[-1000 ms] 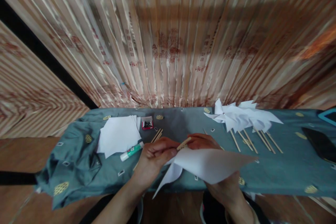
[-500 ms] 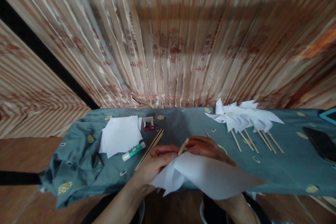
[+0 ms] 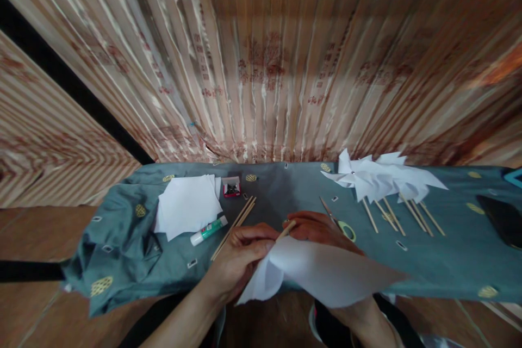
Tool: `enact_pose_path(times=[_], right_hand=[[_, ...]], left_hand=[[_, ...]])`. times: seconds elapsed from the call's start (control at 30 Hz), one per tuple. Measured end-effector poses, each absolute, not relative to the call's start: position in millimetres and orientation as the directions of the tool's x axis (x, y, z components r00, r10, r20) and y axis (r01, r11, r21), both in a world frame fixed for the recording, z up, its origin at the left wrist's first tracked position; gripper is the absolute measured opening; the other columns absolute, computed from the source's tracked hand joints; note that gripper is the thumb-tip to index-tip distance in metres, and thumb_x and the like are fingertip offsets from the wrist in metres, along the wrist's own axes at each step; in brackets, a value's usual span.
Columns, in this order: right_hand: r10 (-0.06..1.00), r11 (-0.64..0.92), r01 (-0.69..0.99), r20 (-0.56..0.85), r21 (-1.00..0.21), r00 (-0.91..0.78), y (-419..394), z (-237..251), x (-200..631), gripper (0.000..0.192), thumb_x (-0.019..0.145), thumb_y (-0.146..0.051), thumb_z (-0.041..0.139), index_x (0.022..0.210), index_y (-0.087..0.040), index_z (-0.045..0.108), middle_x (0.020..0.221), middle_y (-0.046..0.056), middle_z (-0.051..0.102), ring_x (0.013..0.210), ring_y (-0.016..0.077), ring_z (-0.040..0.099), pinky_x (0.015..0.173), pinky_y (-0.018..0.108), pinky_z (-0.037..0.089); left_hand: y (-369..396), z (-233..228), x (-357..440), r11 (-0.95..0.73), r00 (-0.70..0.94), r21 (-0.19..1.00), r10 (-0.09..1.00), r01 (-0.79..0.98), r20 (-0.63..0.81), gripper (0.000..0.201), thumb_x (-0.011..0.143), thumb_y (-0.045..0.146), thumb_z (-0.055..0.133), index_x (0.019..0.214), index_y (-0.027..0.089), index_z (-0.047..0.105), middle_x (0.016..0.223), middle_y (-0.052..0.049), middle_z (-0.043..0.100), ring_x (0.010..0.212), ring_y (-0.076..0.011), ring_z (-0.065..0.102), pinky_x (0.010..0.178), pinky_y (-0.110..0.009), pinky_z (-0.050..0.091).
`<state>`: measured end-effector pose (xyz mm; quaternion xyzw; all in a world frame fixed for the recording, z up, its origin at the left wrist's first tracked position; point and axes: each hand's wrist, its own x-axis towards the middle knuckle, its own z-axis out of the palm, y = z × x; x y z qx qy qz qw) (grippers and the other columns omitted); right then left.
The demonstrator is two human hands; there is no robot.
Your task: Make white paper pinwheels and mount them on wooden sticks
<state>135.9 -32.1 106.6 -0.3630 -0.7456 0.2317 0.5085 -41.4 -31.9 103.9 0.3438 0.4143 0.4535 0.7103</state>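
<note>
The person sits close at the counter (image 3: 448,261), which is draped in a teal cloth, and works on a paper pinwheel (image 3: 322,272) held just above its near edge. The left hand (image 3: 238,261) has its grip pressed together around a wooden stick (image 3: 285,230), whose tip pokes out between the two hands. The right hand (image 3: 322,228) lies mostly under and behind the folded white sheet; its fingers look curled on the paper's centre, but I cannot tell for sure how they close.

By my reckoning this piece is partway along: the sheet is already folded into blades and meets the stick, yet the two do not look fastened. A pile of finished pinwheels (image 3: 383,179) lies at the far right, sticks pointing toward the person, so several are done. A stack of white paper squares (image 3: 185,206) and some spare sticks (image 3: 236,223) remain at the left, so more could be made.

Near the squares lie a glue stick (image 3: 209,230) and a small red box (image 3: 231,187) of dark bits, perhaps pins. Scissors (image 3: 340,224) rest just beyond the right hand, close enough to crowd it. A dark flat object (image 3: 503,220) sits at the far right.
</note>
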Motion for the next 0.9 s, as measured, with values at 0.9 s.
enact_pose_path(times=[0.9], right_hand=[[0.728,0.683,0.151,0.682,-0.714,-0.066,-28,114,121,0.011,0.084,-0.028,0.068,0.093,-0.032,0.073,0.077,-0.002,0.076,0.085,0.0245,0.073,0.081,0.034,0.061]], left_hand=[[-30,98,-49,0.373,0.273,0.852,0.919,-0.368,-0.284,0.013,0.064,0.031,0.082,0.067,0.019,0.079,0.070,-0.003,0.066,0.062,-0.0118,0.052,0.057,-0.023,0.034]])
